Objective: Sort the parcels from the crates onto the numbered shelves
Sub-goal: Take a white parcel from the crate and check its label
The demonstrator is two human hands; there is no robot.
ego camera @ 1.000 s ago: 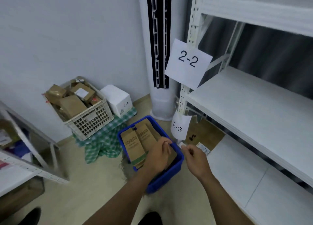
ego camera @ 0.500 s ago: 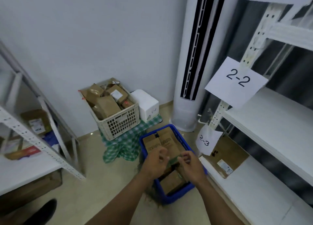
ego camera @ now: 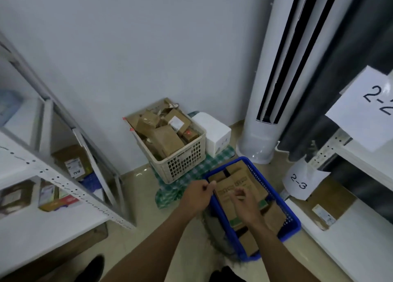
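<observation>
Both of my hands are down at the blue crate [ego camera: 294, 224] on the floor, where the brown parcels [ego camera: 240, 175] stand packed flat against each other. My left hand [ego camera: 197, 196] is curled at the near-left corner of the front parcel, thumb on top. I cannot tell whether it actually pinches the card or only rests against it. My right hand [ego camera: 245, 206] hovers over the middle of the same stack with its fingers smeared by motion, so I cannot tell whether they are spread or closing.

I judge the step in hand to be picking one parcel out of this crate. To do it well I would take only the front one, with a thumb behind its top edge and fingers on its face, and draw it straight up so its neighbours do not ride along or tip. The other hand should steady the stack. Then I would turn the parcel's label towards the camera and read it before I move.

The 2-3 tag [ego camera: 298, 182] hangs just right of the crate, over the bottom shelf [ego camera: 350, 245] where one box [ego camera: 333, 199] already lies. The 2-2 tag [ego camera: 372, 111] marks the level above. The beige basket [ego camera: 185, 162] behind holds more parcels for later
</observation>
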